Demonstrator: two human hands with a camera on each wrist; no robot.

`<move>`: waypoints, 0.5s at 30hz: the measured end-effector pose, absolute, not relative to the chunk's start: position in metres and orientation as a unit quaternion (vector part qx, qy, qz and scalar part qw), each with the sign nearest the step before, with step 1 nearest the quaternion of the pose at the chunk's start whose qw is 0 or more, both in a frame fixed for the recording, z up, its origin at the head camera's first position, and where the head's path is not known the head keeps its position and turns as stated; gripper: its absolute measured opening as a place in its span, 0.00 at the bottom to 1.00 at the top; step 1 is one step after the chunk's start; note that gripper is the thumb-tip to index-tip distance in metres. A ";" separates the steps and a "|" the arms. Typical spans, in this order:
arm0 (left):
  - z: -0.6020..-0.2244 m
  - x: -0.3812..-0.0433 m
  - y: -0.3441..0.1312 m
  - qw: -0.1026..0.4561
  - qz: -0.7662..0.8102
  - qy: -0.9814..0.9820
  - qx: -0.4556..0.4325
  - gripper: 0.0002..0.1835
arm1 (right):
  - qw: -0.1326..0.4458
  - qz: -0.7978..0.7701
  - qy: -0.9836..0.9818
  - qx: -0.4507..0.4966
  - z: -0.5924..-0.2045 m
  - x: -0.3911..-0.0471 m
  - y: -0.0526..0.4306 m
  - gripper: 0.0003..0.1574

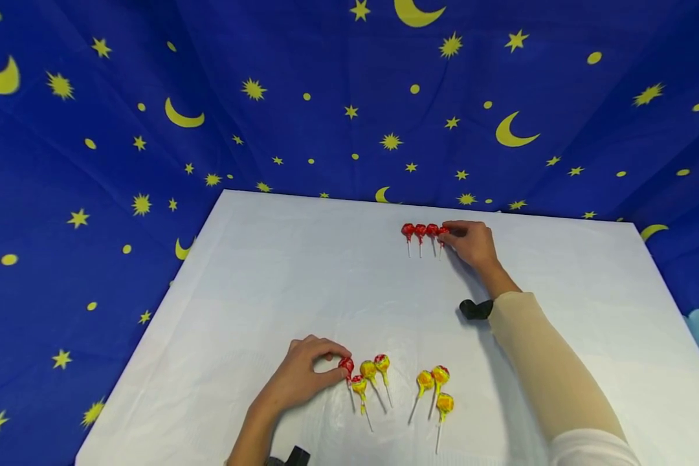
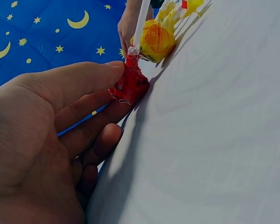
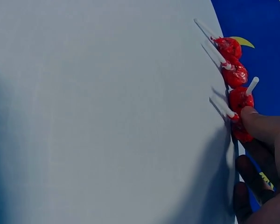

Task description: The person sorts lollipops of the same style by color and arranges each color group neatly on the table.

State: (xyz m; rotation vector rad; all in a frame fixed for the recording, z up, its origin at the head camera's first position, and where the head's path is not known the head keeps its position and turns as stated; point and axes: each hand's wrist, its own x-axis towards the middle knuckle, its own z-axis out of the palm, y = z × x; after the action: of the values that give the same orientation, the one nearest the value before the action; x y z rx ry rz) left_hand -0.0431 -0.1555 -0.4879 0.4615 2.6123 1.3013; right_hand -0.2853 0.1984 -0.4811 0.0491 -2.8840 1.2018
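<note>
Head view: left hand (image 1: 304, 370) and right hand (image 1: 474, 242) with pinched red lollipops (image 1: 345, 364), print (image 2: 123, 98) illegible

A row of four lollipops (image 1: 420, 230) sits near the far edge of the desk (image 1: 279, 278), the right grip (image 1: 473, 244) at its right end. Nearer, the left grip (image 1: 300, 374) is left of a loose foursome (image 1: 368, 370), with a trio (image 1: 441, 375) farther right.

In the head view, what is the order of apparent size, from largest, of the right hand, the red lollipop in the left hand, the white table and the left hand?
1. White table
2. Left hand, but nearer the camera, so its lead may be only apparent
3. Right hand
4. Red lollipop
</note>
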 end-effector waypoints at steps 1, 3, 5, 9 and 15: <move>-0.488 -0.043 -0.156 0.093 0.438 0.881 0.155 0.11 | 0.010 0.386 -0.922 0.017 -0.481 -0.286 0.198 0.20; -0.487 -0.044 -0.156 0.093 0.436 0.882 0.154 0.11 | 0.014 0.389 -0.921 0.020 -0.481 -0.286 0.198 0.20; -0.487 -0.044 -0.156 0.094 0.436 0.882 0.153 0.12 | 0.018 0.392 -0.919 0.023 -0.481 -0.286 0.198 0.21; -0.487 -0.044 -0.156 0.093 0.438 0.881 0.152 0.12 | 0.024 0.401 -0.915 0.028 -0.482 -0.284 0.200 0.22; -0.488 -0.043 -0.157 0.094 0.439 0.880 0.156 0.12 | 0.035 0.402 -0.914 0.025 -0.485 -0.279 0.202 0.23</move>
State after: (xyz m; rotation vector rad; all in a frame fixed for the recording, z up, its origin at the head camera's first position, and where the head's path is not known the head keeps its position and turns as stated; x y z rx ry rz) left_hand -0.0429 -0.1570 -0.4877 0.4636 2.6097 1.3025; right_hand -0.2791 0.2016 -0.4849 0.0763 -2.8105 1.2371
